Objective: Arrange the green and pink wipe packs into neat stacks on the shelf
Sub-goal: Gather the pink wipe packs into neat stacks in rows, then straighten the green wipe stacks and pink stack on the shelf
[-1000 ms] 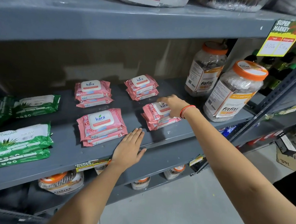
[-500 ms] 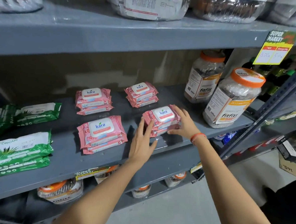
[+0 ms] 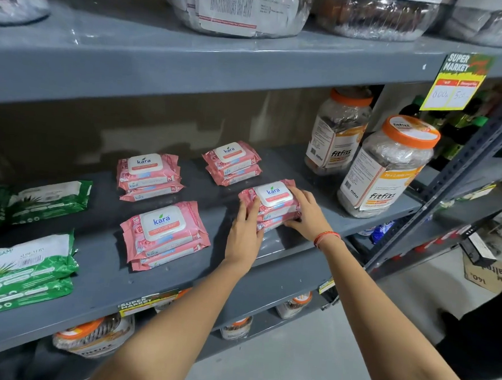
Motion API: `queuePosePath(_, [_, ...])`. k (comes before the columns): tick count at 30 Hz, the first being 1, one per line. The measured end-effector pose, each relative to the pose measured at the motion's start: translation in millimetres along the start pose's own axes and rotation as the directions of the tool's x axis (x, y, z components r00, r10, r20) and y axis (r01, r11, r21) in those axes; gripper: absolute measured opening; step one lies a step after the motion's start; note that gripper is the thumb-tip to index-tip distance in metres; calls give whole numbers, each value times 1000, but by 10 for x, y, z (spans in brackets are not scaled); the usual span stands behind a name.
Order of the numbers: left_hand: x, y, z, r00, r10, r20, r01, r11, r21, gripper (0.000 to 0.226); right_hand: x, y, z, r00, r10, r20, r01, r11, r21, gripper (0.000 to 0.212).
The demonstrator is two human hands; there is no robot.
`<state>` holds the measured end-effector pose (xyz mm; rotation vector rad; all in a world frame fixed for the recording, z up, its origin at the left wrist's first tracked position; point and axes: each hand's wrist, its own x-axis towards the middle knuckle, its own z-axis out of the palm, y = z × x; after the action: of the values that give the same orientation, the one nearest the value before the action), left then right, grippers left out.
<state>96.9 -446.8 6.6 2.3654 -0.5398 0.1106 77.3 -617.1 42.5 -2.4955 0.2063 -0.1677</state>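
Note:
Several stacks of pink wipe packs lie on the grey shelf [image 3: 97,280]. My left hand [image 3: 245,233] presses the left side of the front-right pink stack [image 3: 273,197], and my right hand [image 3: 307,214] cups its right side and front. Other pink stacks sit at the front left [image 3: 163,234], back left [image 3: 149,174] and back right [image 3: 232,162]. Green wipe packs lie at the far left, one stack in front [image 3: 21,269] and another behind [image 3: 43,200].
Two orange-lidded jars, one in front [image 3: 389,169] and one behind [image 3: 338,133], stand close to the right of the held stack. A slanted metal upright [image 3: 450,184] borders the shelf's right end. The upper shelf [image 3: 222,61] overhangs, with a yellow price tag [image 3: 456,82]. More jars sit on the shelf below.
My left hand rose from the shelf's front edge to the left side of the front-right pink stack. My right hand shifted from its top to its right side.

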Motion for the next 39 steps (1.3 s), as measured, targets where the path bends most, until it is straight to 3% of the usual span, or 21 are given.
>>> queuePosePath(4, [-106, -2, -214, 998, 57, 34, -56, 998, -37, 80, -72, -61, 44, 995, -19, -99, 16, 1000, -27, 95])
queuePosePath(7, [-319, -31, -545, 983, 164, -88, -165, 986, -8, 79, -215, -256, 100, 955, -90, -282, 94, 996, 1, 94])
queuePosePath(9, [-490, -139, -813, 959, 194, -205, -190, 981, 38, 75, -314, -471, 194, 931, -170, -324, 191, 981, 32, 91])
queuePosePath(12, [-738, -464, -1137, 906, 174, -387, -142, 984, 110, 67, -393, -817, 474, 927, -314, -206, 333, 940, 66, 90])
queuePosePath(14, [-887, -720, -1262, 894, 116, -433, -54, 987, 154, 66, -393, -1019, 701, 917, -387, -102, 396, 913, 100, 90])
queuePosePath(19, [-1077, -1123, -1331, 936, -128, -327, 152, 987, 50, 85, -309, -1302, 1132, 903, -419, 94, 404, 903, 148, 92])
queuePosePath(22, [-1057, -1180, -1316, 952, -138, -274, 147, 989, 10, 77, -298, -1366, 1290, 887, -443, 134, 427, 895, 128, 84])
queuePosePath(26, [-1025, -1168, -1300, 941, -169, -293, 165, 986, -39, 65, -294, -1383, 1367, 910, -403, 102, 395, 915, 86, 77])
queuePosePath(32, [-994, -1147, -1323, 953, -155, -262, 147, 988, -49, 67, -327, -1409, 1304, 915, -392, 93, 390, 920, 40, 76])
queuePosePath(39, [-1253, -1356, -1800, 952, -7, -306, 57, 987, 153, 67, -511, -1828, 1337, 869, -484, -99, 486, 874, -6, 68])
